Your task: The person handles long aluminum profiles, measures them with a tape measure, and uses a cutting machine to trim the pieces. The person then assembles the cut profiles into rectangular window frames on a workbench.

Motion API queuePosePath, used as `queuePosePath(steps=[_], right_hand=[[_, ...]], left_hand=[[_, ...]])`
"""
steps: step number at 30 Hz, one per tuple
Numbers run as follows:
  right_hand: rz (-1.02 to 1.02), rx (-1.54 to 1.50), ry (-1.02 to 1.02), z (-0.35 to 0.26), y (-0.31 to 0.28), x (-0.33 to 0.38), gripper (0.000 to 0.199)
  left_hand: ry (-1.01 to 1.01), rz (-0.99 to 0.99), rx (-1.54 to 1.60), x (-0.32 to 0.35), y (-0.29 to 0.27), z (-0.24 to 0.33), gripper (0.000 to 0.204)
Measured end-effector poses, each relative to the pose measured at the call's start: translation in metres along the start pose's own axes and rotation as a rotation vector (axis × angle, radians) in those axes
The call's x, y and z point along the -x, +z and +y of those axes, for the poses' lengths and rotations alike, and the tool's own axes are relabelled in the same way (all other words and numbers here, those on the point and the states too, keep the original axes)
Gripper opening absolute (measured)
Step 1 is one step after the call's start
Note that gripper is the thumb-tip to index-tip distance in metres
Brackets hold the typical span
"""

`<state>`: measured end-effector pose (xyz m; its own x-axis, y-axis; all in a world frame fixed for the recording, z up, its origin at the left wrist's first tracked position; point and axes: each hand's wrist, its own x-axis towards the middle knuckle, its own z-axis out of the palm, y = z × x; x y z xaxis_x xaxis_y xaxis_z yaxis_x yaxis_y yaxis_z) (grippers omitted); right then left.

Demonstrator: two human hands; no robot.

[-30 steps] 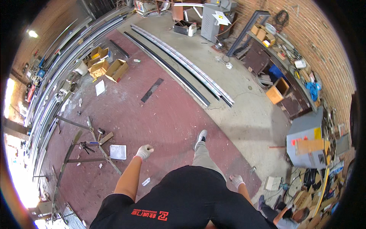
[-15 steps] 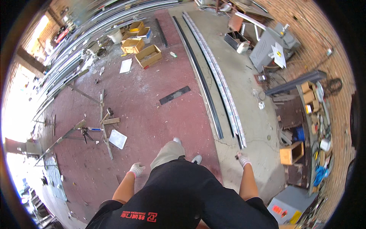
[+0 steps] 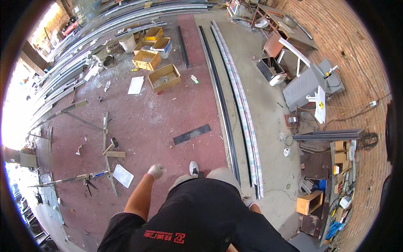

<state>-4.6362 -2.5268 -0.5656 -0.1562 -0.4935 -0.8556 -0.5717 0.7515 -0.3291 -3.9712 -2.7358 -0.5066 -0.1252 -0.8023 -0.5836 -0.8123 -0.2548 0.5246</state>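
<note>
I'm watching the gloved left hand (image 3: 157, 171) hanging blurred, right of the white sheet (image 3: 123, 175); the half-hidden right hand (image 3: 250, 203) is showing near the long wrapped profiles (image 3: 242, 109); I'm not managing to tell either's grip

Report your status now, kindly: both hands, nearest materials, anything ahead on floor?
Left hand: gloved, blurred, over red floor. Right hand: mostly hidden, near wrapped bars. Ahead: dark strip on floor.

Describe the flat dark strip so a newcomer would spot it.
Start at the dark red floor. Ahead of the gloved left hand lies a flat dark strip, set aslant. Unlike the long bars to its right, it is short.
</note>
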Motion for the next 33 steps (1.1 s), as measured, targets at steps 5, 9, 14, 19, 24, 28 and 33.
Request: queuePosePath(steps=[5, 9, 14, 19, 24, 28, 33], right_hand=[[0.083, -0.461, -0.028, -0.095, -0.032, -0.013, 0.018], [0.03, -0.254, 0.11, -0.152, -0.085, -0.103, 0.031], [-0.04, 0.202, 0.113, -0.258, -0.185, -0.238, 0.061], [0.078, 0.516, -0.183, -0.475, -0.327, -0.326, 0.054], [0.203, 0.249, -0.31, -0.675, -0.456, -0.37, 0.047], [0.335, 0.214, -0.399, -0.781, -0.501, -0.419, 0.046], [0.137, 0.354, -0.14, -0.836, -0.487, -0.463, 0.051]], left_hand=[[-0.09, 0.125, 0.256, -0.088, -0.117, 0.041, 0.033], [-0.246, 0.037, 0.127, -0.148, -0.155, 0.038, 0.032], [0.725, 0.075, -0.815, -0.194, -0.164, 0.034, 0.03], [-0.544, 0.013, 0.449, -0.238, -0.197, 0.144, 0.023], [-0.44, 0.082, 0.637, -0.321, -0.247, 0.214, 0.025], [-0.349, 0.012, 0.537, -0.412, -0.272, 0.204, 0.026], [-0.409, -0.094, 0.404, -0.559, -0.329, 0.131, 0.028]])
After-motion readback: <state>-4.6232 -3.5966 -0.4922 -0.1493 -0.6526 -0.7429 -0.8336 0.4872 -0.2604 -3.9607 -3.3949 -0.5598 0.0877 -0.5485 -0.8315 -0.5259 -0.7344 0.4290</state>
